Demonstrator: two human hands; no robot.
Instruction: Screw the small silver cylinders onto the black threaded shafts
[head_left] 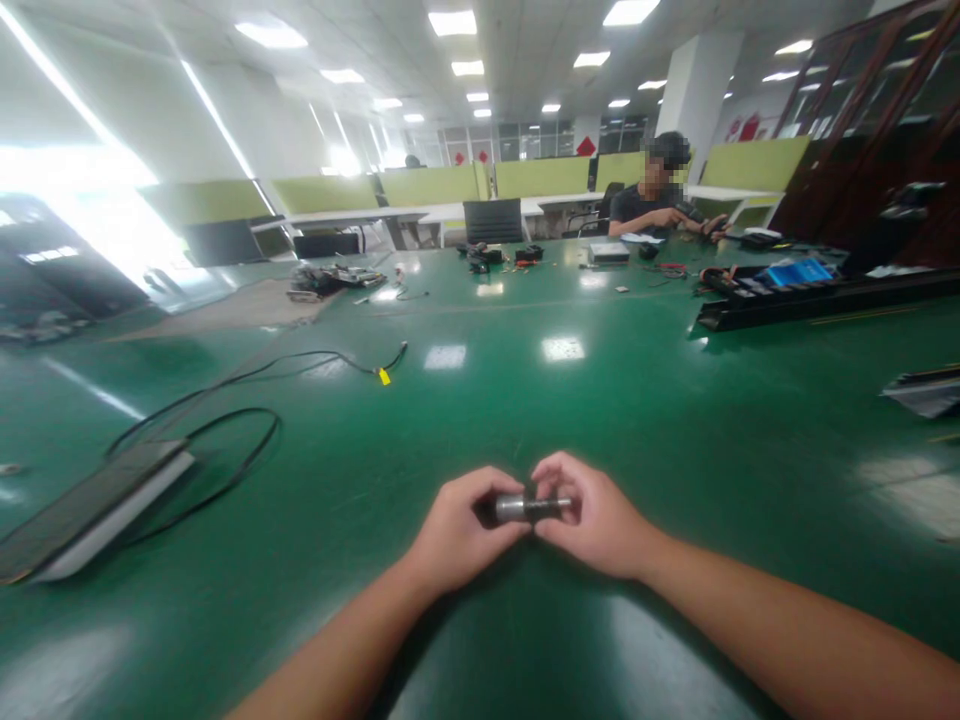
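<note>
Between my two hands, just above or on the green tabletop, is a small metal cylindrical part. Its left end is thick and silver, its middle is darker, and a thinner bright end points right. My left hand curls around the silver end with thumb and fingers. Around the thinner end, my right hand is closed, its fingertips close to those of the left. The fingers hide some of the part, and its exact kind is not clear.
A flat dark device with a black cable lies at left. Another cable end carries a yellow tag. Long black rails lie at right, beside a blue item. A person sits across the table, handling a dark object.
</note>
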